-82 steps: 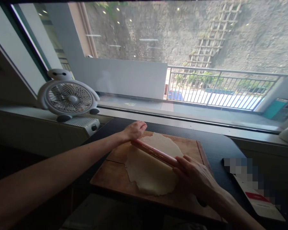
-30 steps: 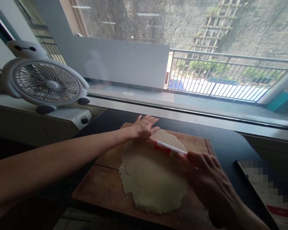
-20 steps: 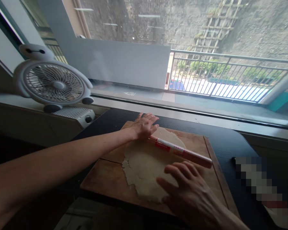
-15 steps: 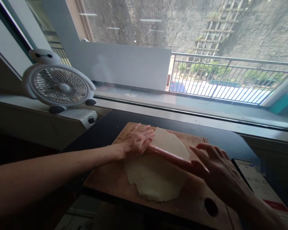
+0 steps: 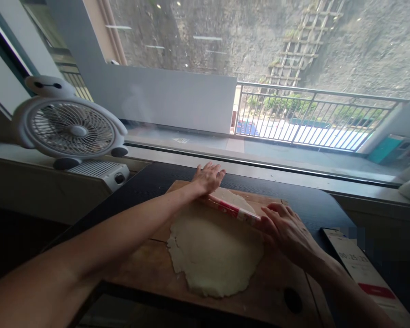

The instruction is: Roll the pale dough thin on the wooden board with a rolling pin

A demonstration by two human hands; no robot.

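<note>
A thin, irregular sheet of dough (image 5: pixel 215 255) with ragged edges lies on a wooden cutting board (image 5: pixel 136 269). Across its far part rests a rolling pin (image 5: pixel 230 208), glossy, with a red and white label. My left hand (image 5: pixel 208 178) lies with outstretched fingers over the pin's left end, palm pressed down and fingertips pointing toward the window. Over the other end, my right hand (image 5: pixel 283 223) leans with its fingers extended and slightly bent; the pin's tip is hidden beneath it. Neither hand wraps round the pin.
The board sits on a dark table (image 5: pixel 328 207) by a large window. Right of my right hand lies a phone (image 5: pixel 358 264) showing a timer. A white character-shaped fan (image 5: pixel 77 130) stands at the left, near a grey ribbed box (image 5: pixel 100 173). The board has a round hole (image 5: pixel 293 300).
Both hands have pushed the rolling pin away from me toward the dough's far edge. The label has turned into view, and more of the near dough shows. The camera view has shifted slightly.
</note>
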